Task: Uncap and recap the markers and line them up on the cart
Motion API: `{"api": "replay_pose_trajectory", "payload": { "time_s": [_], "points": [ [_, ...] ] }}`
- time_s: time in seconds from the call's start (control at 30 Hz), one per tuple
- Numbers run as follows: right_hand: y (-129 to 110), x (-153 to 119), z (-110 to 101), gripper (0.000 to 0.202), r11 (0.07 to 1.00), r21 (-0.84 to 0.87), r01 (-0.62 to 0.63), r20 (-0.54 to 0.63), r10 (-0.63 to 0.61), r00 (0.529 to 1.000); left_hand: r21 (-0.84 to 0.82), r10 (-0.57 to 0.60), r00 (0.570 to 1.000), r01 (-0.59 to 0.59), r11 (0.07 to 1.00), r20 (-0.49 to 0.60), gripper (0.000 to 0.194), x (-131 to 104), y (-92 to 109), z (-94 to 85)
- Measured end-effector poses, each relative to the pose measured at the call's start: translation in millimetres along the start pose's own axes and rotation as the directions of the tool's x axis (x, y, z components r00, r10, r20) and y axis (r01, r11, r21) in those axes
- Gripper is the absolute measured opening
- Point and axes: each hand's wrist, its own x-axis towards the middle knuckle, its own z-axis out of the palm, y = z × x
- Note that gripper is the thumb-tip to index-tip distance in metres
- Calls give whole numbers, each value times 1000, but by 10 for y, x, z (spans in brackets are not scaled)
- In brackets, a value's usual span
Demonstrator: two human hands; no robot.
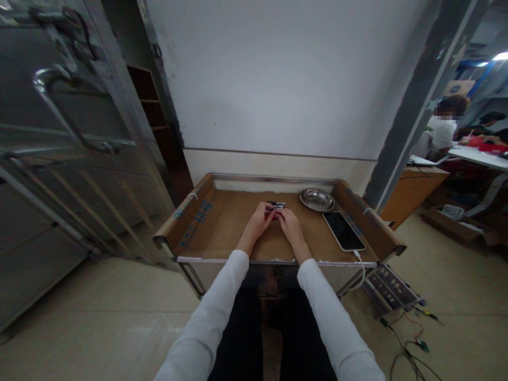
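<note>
Both hands meet over the middle of a cardboard-lined tray table point(226, 233). My left hand point(262, 216) has its fingers closed around the left side of a small red item point(271, 216), mostly hidden by the fingers. On the item's right side my right hand point(288, 218) bends its fingers in, close to the left fingertips; what it grips is too small to make out. Just beyond the fingertips lie thin black pen-like objects point(277, 203), partly covered by the hands.
A round metal dish point(317, 199) stands at the back right of the tray. Nearer lies a phone point(343, 231) with a white cable point(362, 267). Raised cardboard sides point(186, 209) flank the tray. A person point(444, 127) is at a far table, right.
</note>
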Motion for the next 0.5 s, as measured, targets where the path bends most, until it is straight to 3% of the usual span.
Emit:
{"api": "replay_pose_trajectory", "payload": {
  "time_s": [0.1,0.23,0.37,0.5],
  "points": [
    [11,-9,0,28,995,-12,-101,-77,100,992,101,-25,999,20,995,46,21,-2,28,-22],
    [10,-9,-18,31,977,3,-211,-168,209,963,291,7,979,-68,954,205,17,8,59,-55],
    [7,0,-40,32,972,3,-236,-178,233,956,352,-15,962,-86,932,273,22,10,64,-58],
    [20,-3,-58,32,975,-44,-219,-166,209,964,384,-54,957,-62,921,285,17,7,48,-43]
  ]
}}
